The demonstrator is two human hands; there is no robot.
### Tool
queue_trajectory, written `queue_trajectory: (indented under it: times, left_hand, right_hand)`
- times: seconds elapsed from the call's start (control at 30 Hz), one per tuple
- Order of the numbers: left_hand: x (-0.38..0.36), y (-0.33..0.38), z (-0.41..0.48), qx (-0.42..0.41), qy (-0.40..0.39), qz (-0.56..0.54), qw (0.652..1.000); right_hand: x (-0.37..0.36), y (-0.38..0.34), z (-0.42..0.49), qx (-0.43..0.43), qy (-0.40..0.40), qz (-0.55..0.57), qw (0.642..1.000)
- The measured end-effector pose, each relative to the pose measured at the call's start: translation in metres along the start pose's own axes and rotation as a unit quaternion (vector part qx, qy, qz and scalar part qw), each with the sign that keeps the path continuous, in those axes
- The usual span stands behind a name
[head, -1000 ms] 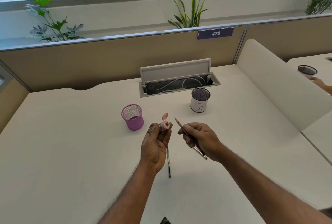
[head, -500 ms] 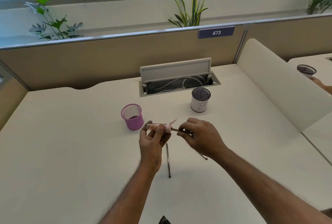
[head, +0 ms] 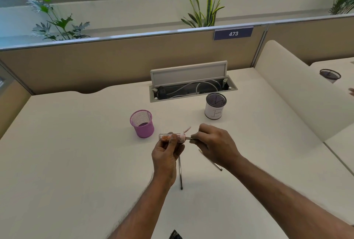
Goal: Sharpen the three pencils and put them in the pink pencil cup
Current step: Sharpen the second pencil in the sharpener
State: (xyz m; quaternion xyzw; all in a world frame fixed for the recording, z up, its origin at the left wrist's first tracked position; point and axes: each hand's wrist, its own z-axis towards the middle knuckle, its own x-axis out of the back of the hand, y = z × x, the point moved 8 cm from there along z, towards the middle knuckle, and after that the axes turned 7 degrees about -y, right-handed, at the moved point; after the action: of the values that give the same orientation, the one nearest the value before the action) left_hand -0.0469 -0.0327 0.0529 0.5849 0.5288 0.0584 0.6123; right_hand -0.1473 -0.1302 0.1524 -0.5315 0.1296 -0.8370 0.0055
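My left hand (head: 166,154) grips a small clear and pink sharpener (head: 173,137), held sideways above the desk. My right hand (head: 213,143) pinches a pencil (head: 188,138) whose tip is pushed into the sharpener's right end. A second pencil (head: 180,174) lies on the desk below my left hand. A third pencil (head: 215,165) lies slanted under my right wrist, partly hidden. The pink mesh pencil cup (head: 142,123) stands upright just left of and beyond the sharpener, and looks empty.
A white cup marked "B" (head: 215,106) stands to the back right. Behind it is an open cable tray (head: 191,88) with its lid up. A curved white divider (head: 298,89) bounds the desk on the right, a tan partition at the back.
The sharpener has turned from upright to sideways. My right hand has moved left and pushed the pencil's tip into it. Both hands are now close together.
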Motion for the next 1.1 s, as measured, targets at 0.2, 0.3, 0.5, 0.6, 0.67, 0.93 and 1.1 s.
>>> queue_trajectory:
  times: [0.2,0.3,0.5,0.6,0.67,0.93,1.1]
  left_hand:
    - [-0.006,0.008,0.000,-0.014,-0.052,0.005,0.999]
    - [-0.008,0.010,0.000,-0.011,-0.074,0.009,0.997]
    - [-0.008,0.010,0.001,-0.006,-0.114,0.024,0.993]
    - [-0.008,0.015,0.001,-0.018,-0.099,0.035,0.994]
    - [-0.008,0.016,0.001,-0.024,-0.083,0.046,0.995]
    - [-0.004,0.015,0.003,-0.021,-0.030,0.032,0.999]
    - [-0.003,0.010,0.003,-0.011,-0.009,0.021,1.000]
  right_hand:
    - [-0.008,0.009,0.006,-0.051,-0.079,0.100,0.991]
    - [-0.013,0.021,0.009,-0.127,-0.138,0.225,0.956]
    - [-0.025,0.029,0.001,-0.218,-0.261,0.405,0.849]
    - [-0.025,0.027,0.003,-0.204,-0.258,0.368,0.870]
    - [-0.023,0.025,0.006,-0.183,-0.240,0.308,0.902]
    - [0.003,0.002,0.001,0.002,0.015,-0.002,1.000]
    - [-0.003,-0.001,-0.002,0.026,0.029,-0.005,0.999]
